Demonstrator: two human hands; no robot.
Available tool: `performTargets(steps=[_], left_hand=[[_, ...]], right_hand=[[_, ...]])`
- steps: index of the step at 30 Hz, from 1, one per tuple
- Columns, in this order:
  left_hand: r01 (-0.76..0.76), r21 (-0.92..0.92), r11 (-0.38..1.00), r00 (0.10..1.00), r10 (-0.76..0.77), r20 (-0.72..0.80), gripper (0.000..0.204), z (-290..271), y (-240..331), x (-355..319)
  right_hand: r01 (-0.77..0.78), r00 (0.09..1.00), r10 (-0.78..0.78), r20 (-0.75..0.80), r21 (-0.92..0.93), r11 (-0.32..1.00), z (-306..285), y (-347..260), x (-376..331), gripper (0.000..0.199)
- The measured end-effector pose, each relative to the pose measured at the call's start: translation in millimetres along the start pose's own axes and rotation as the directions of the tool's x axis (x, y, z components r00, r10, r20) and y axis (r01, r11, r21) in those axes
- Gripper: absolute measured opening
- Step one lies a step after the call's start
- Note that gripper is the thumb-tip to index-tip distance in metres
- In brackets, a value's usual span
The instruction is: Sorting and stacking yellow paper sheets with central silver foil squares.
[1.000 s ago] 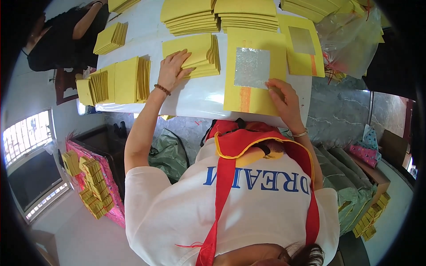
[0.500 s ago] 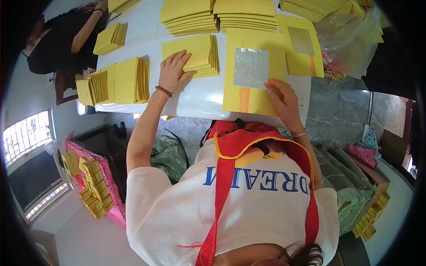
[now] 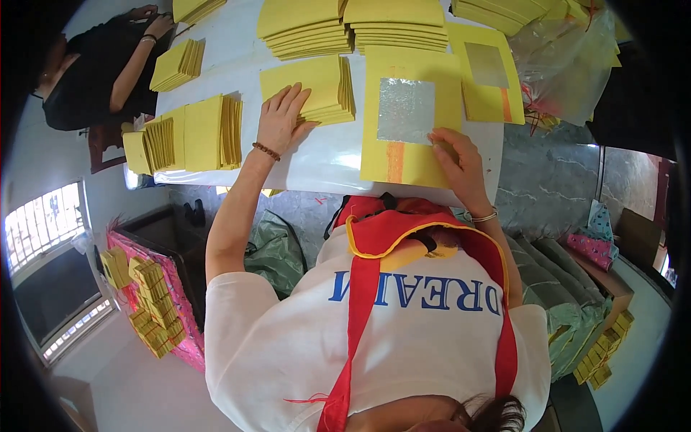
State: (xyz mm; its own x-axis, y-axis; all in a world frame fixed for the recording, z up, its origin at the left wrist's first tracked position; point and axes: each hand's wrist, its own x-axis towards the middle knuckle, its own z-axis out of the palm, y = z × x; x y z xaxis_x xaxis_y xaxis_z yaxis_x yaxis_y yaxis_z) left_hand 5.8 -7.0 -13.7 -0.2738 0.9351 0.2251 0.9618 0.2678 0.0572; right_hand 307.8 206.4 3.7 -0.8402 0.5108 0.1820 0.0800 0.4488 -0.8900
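My left hand [image 3: 281, 121] lies with fingers stretched out on the near left part of a small stack of folded yellow paper [image 3: 320, 90], wearing a beaded bracelet. Beside it to the right is a flat yellow paper sheet [image 3: 410, 165] bearing a silver foil square [image 3: 407, 110] and an orange strip. My right hand [image 3: 459, 160] is at that sheet's right side. Its fingers are bent, with thumb and forefinger close together at the foil's lower right corner. Whatever lies under the right fingertips is hidden.
More folded yellow stacks [image 3: 399, 25] stand at the back of the white table [image 3: 324, 155] and a row [image 3: 209, 133] at its left. Another foil-marked sheet [image 3: 493, 93] and a clear plastic bag [image 3: 565, 65] are at the right. A co-worker [image 3: 97, 75] is at far left.
My hands stay nearly in place; the left has eased very slightly leftward on the stack. The co-worker's hand at far left has moved down a little.
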Motion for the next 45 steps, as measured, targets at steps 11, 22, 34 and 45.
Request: performTargets(steps=[11, 22, 34, 45], left_hand=[[-0.114, 0.081, 0.990, 0.992, 0.109, 0.058, 0.074, -5.5, -5.8, 5.4], [-0.105, 0.068, 0.992, 0.991, 0.098, 0.095, 0.073, -7.7, -7.6, 12.8], [-0.081, -0.057, 0.995, 0.984, 0.071, -0.165, 0.062, -33.6, 45.4, 17.6], [-0.423, -0.339, 0.840, 0.883, 0.467, 0.057, 0.053, -42.2, 119.7, 11.6]], right_hand=[[-0.007, 1.000, 0.007, -0.030, 0.002, 1.000, 1.7, -5.2, 3.0, 0.023], [-0.011, 1.000, 0.011, -0.011, 0.006, 1.000, 1.0, -2.6, 2.1, 0.021], [-0.005, 1.000, 0.005, -0.016, 0.003, 1.000, 1.5, -1.0, 2.0, 0.021], [-0.033, 0.998, 0.039, -0.058, 0.102, 0.994, -0.5, -5.6, 4.2, 0.021]])
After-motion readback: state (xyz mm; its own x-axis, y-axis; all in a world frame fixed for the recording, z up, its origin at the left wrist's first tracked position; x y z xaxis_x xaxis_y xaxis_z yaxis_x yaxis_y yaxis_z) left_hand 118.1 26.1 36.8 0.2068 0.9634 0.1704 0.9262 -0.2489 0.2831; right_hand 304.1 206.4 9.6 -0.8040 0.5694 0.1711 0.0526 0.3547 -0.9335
